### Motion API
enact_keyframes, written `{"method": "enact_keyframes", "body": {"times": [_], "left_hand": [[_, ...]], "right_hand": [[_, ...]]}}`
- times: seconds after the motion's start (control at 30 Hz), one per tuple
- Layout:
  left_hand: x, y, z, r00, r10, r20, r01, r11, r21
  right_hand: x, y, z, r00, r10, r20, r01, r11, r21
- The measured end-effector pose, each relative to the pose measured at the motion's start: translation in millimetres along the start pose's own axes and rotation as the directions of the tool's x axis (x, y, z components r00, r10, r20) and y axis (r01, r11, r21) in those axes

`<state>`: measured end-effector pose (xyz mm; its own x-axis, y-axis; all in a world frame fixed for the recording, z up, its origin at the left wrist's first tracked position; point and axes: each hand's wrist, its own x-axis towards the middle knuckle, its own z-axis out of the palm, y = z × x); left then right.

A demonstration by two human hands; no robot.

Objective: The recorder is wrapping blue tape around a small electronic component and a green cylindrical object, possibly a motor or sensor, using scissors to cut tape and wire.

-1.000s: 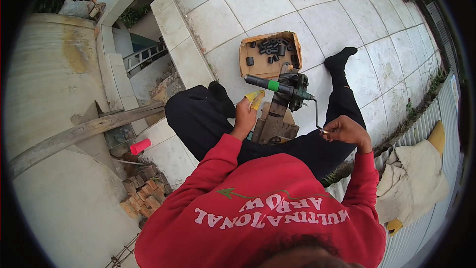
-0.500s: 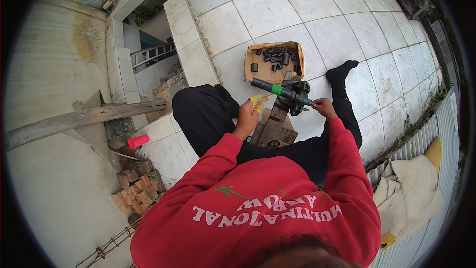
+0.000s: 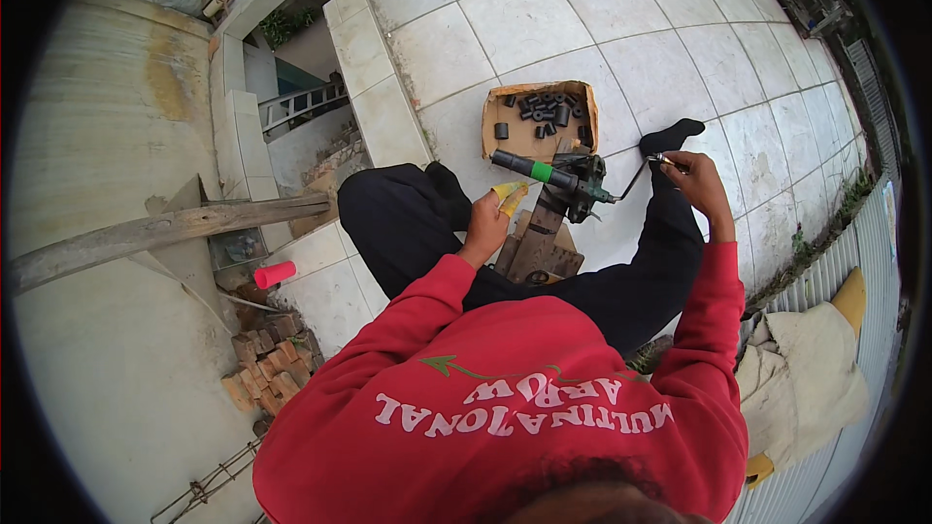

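Fingers of the right hand [image 3: 701, 186] curl around the end of a crank [image 3: 634, 180], the hand-cranked machine [image 3: 588, 188] left of them. The left hand [image 3: 486, 226] pinches a yellow sheet [image 3: 510, 197], a green-banded black tube [image 3: 515, 163] just beyond its fingers.

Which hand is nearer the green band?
Left: the left hand is below-left of the green band; the right hand is farther off, right of it, holding the crank.

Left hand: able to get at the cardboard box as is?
Probably yes: the left hand is close. The green-banded black tube partly blocks the way to the cardboard box, but the space left of it looks free.
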<state>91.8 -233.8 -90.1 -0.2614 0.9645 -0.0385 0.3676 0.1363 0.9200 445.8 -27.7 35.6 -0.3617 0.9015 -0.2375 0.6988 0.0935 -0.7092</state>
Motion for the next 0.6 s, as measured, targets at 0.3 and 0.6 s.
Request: {"method": "enact_keyframes", "body": {"times": [0.3,0.6], "left_hand": [[1.5,-8.5,1.0,0.998,-0.028,0.052,0.034,0.993,-0.111],[4.9,-4.0,3.2,0.992,-0.049,0.113,0.09,0.916,-0.392]], "right_hand": [[-102.5,-14.1,28.2,0.724,0.083,0.684,-0.328,0.915,0.237],[-85.6,107.8,160.6,0.664,0.229,0.712,-0.465,0.872,0.155]]}}
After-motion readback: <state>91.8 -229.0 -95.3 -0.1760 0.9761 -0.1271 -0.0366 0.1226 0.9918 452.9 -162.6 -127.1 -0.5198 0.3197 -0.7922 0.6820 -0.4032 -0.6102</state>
